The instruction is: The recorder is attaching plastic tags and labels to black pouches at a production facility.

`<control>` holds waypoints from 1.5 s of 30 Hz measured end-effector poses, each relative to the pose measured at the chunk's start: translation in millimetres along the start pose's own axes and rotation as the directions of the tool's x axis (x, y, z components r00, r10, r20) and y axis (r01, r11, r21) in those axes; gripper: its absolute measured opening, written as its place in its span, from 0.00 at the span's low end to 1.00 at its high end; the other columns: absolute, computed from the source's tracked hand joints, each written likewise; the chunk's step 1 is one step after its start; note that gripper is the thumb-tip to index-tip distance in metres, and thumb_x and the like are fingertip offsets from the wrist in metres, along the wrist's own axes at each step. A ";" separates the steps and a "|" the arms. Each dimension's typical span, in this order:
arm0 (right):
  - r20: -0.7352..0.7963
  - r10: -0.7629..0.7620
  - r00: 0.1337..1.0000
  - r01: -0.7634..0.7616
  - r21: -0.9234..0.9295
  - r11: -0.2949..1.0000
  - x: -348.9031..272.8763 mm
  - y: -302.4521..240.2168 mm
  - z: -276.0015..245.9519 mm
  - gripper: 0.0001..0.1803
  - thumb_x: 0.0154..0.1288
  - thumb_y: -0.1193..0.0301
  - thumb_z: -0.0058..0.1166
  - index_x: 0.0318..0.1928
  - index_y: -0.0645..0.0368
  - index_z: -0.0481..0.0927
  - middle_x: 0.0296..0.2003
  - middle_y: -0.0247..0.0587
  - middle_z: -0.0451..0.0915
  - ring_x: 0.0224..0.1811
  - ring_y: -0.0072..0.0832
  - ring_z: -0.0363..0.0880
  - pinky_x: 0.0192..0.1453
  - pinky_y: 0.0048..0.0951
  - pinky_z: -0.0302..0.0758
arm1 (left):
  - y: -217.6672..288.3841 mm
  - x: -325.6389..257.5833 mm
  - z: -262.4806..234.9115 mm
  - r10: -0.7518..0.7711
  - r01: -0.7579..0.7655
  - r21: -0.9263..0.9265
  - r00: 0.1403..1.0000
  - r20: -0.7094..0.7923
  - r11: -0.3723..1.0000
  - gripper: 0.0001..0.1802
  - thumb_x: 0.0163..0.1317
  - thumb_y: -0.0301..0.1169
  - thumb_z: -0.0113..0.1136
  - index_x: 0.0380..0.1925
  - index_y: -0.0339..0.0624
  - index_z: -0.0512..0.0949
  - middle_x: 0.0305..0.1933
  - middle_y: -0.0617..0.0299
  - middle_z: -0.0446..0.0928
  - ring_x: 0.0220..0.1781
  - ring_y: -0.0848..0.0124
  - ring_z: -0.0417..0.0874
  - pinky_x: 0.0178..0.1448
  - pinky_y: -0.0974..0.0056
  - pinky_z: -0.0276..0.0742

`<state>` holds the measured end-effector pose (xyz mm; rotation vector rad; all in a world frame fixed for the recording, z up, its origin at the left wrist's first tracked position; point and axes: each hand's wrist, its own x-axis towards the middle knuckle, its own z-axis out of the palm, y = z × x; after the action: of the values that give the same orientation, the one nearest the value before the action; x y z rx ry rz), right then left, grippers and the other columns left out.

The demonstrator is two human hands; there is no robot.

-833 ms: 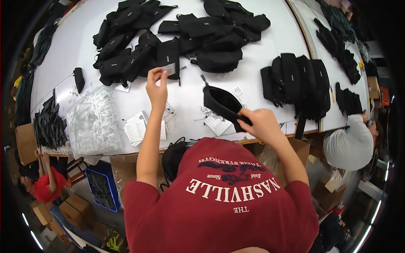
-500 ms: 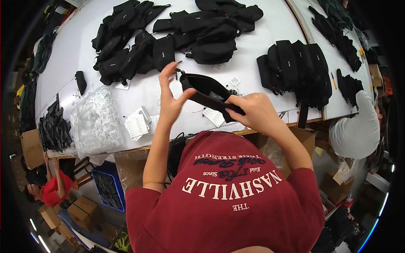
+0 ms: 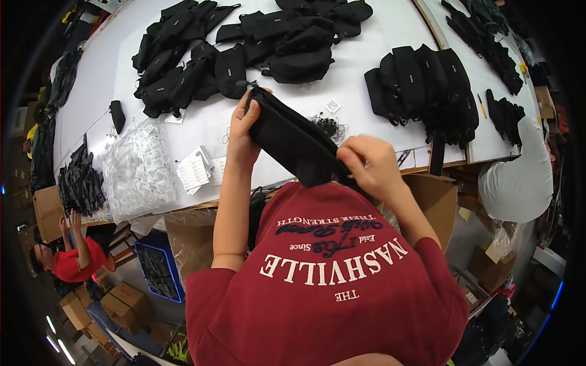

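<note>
A black fabric zip pouch (image 3: 287, 135) hangs slantwise over the table's near edge, its zipped edge toward the upper right. My left hand (image 3: 243, 131) is closed on its upper-left end, thumb lying on the fabric. At the lower-right end, my right hand (image 3: 371, 161) is closed with its fingers pinching the corner by the zip; whether it grips the zip pull is hidden. The pouch's mouth shows only as a narrow dark line. Just beyond it lie a tangle of thin black cords (image 3: 329, 125) and a small white tag (image 3: 332, 106).
Black pouches lie heaped across the white table (image 3: 201, 128), with another stack (image 3: 421, 91) on the right. To the left are a clear bag of white labels (image 3: 139, 171), printed cards (image 3: 196, 169) and black straps (image 3: 79, 183). Co-workers are at the far left (image 3: 76, 259) and right (image 3: 519, 177).
The pouch has tilted, its front panel now facing me and its mouth nearly closed up. My left hand has closed on its upper end; my right hand remains at the other end.
</note>
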<state>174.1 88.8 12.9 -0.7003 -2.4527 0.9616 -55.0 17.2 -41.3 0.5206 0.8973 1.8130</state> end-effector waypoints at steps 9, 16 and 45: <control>-0.155 -0.274 0.949 0.294 0.127 0.947 54.9 1.8 -29.7 0.15 0.58 0.72 0.55 0.47 0.55 0.76 0.49 0.38 0.76 0.35 0.30 0.80 0.35 0.25 0.75 | -15.9 4.2 45.5 -0.321 0.252 0.257 0.905 0.278 0.933 0.18 0.53 0.37 0.61 0.39 0.35 0.74 0.34 0.65 0.75 0.34 0.79 0.74 0.39 0.76 0.69; -0.031 -0.251 0.967 0.250 -0.050 0.967 41.6 8.8 -51.0 0.09 0.58 0.66 0.55 0.33 0.57 0.73 0.30 0.34 0.75 0.31 0.35 0.77 0.33 0.33 0.71 | -30.3 4.5 51.0 -0.307 0.249 0.214 0.900 0.309 0.945 0.22 0.61 0.44 0.53 0.41 0.32 0.71 0.35 0.64 0.74 0.34 0.78 0.74 0.40 0.76 0.69; 0.035 -0.161 0.986 0.144 0.299 0.943 22.2 2.1 -35.6 0.05 0.55 0.77 0.58 0.30 0.63 0.75 0.22 0.35 0.73 0.20 0.21 0.67 0.25 0.21 0.64 | -31.1 28.7 60.6 -0.308 0.288 0.126 0.932 0.192 0.949 0.09 0.63 0.35 0.52 0.34 0.41 0.73 0.31 0.69 0.75 0.32 0.81 0.76 0.39 0.76 0.71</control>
<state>176.3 121.0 39.7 -0.3786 -2.3010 1.2665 -5.8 70.9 -28.5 0.5904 0.8693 1.4164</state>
